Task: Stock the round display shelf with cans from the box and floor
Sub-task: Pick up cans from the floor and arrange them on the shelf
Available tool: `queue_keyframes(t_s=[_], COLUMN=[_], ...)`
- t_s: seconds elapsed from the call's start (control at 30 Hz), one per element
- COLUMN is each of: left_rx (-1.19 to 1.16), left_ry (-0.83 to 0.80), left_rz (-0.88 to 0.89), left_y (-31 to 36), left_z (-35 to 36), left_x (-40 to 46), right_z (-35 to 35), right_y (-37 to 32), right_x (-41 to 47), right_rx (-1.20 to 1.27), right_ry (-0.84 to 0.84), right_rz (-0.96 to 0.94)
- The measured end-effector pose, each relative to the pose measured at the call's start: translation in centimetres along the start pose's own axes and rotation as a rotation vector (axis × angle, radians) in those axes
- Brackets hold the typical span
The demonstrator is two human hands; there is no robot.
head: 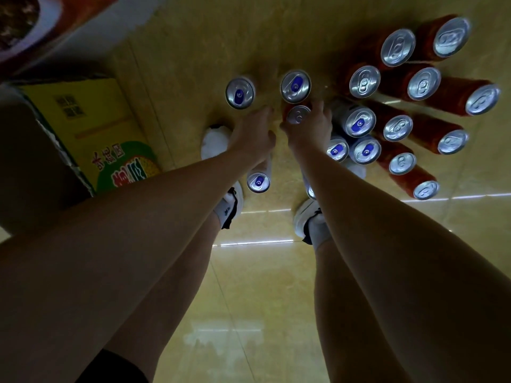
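Both forearms reach down, right hand (309,125) grasping a red can (297,114), left hand (253,131) released beside it, roughly eighteen cans still standing on the floor (262,299), shelf unseen.

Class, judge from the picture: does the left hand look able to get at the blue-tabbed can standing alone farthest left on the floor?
Probably yes. The left hand hangs open just below and right of that can, with only bare floor between them. The right hand is busy on a red can, clear of that path.
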State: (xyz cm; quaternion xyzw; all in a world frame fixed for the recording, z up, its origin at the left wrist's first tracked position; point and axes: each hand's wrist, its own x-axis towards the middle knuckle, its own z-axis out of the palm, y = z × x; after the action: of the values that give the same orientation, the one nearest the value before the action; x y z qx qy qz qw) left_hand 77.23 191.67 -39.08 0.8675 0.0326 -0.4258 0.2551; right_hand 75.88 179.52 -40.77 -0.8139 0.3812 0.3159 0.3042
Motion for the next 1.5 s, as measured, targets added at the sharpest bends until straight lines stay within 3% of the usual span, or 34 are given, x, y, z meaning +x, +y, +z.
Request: queue_keyframes(t_s=[0.5, 0.7, 0.83, 1.03, 1.37, 1.5], left_rx=[-0.031, 0.123, 0.212, 0.113, 0.072, 0.004], left_ry=[0.022, 0.016, -0.017, -0.037, -0.012, 0.037], left_rz=[-0.011, 0.052, 0.049, 0.113, 0.04, 0.039], left_y=[-1.0, 0.1, 1.2, 4.5, 9.9, 12.7], left_z=[0.4, -0.8, -1.9, -4.7, -11.7, -16.1], left_x=[-1.9, -3.9, -5.0, -7.2, -13.3, -16.9], right_z=[-0.8, -4.5, -7.7, -12.1, -18.6, -22.7], right_y=[0.3, -0.1, -0.7, -2.1, -6.0, -8.1], right_x=[-1.8, -4.4, -5.8, -7.5, -11.8, -15.1], right_rx=[0.079, 0.041, 0.02, -0.049, 0.138, 0.07], right_ry=[-0.014, -0.054, -0.156, -0.324, -0.489, -0.312], right_rz=[-0.009, -0.064, -0.14, -0.26, -0.155, -0.277])
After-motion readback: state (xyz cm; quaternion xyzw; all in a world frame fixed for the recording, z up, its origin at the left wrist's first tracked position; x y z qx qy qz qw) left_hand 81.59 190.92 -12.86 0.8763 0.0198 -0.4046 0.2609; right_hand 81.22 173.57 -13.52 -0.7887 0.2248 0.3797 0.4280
